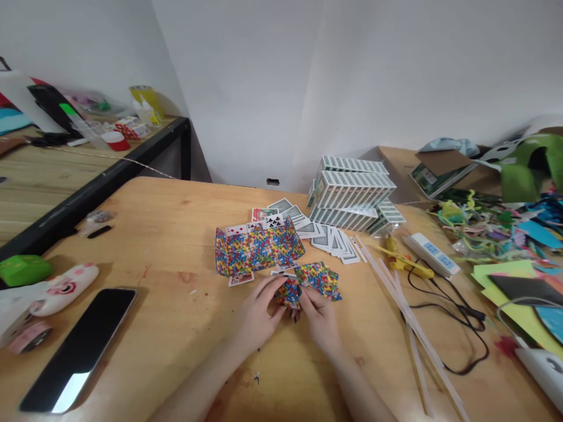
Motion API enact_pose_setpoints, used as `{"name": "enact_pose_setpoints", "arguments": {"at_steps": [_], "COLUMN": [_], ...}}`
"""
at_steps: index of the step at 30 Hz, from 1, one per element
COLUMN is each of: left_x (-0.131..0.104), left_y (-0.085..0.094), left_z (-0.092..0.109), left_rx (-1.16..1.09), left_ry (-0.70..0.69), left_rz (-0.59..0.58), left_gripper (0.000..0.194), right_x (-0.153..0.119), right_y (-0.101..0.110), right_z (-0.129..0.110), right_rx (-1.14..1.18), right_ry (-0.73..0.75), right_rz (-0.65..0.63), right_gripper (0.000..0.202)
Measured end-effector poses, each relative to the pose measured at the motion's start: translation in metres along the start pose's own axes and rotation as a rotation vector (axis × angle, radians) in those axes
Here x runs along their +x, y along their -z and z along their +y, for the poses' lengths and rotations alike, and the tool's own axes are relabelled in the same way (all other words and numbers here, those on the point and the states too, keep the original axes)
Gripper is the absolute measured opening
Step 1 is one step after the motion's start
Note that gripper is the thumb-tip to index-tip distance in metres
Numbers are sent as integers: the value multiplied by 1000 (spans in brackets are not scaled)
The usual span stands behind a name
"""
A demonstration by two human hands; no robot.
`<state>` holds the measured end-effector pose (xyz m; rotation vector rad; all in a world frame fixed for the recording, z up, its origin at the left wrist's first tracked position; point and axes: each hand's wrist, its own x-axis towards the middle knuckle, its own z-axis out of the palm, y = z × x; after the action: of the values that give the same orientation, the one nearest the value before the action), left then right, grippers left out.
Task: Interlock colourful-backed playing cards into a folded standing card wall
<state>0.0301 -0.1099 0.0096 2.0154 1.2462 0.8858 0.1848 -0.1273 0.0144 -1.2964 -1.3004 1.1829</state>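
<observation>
Both hands meet low in the middle of the view, over the wooden table. My left hand (260, 310) and my right hand (317, 316) grip a small multicoloured patterned piece (288, 293) between them, fingers closed on its edges. Just behind my right hand, more patterned pieces (320, 278) lie flat, overlapping. Farther back stands a folded patterned panel (259, 249), with playing cards (273, 221) showing along its top edge. Loose playing cards (325, 234) are fanned out behind and to the right of it. One card (241, 279) lies partly under the panel's front edge.
Striped card boxes (355, 189) are stacked at the back. Glue sticks (411, 322), a yellow glue gun (413, 266), a power strip (432, 254) and black cable lie right. Coloured scraps (505, 225) pile at far right. A phone (79, 351) lies left.
</observation>
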Motion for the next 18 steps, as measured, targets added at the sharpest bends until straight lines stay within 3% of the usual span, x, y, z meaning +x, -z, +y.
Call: {"name": "enact_pose_setpoints", "arguments": {"at_steps": [3, 9, 18], "left_x": [0, 2, 3], "left_y": [1, 5, 5], "left_z": [0, 2, 3], "left_rx": [0, 45, 32], "left_ry": [-5, -46, -80], "left_rz": [25, 49, 61], "left_gripper": [53, 53, 50], "right_x": [-2, -5, -6], "right_y": [-1, -2, -4], "right_z": [1, 10, 13], "right_rx": [35, -190, -181], "right_ry": [-18, 34, 18], "right_rz": [-21, -31, -41], "right_gripper": [32, 28, 24]}}
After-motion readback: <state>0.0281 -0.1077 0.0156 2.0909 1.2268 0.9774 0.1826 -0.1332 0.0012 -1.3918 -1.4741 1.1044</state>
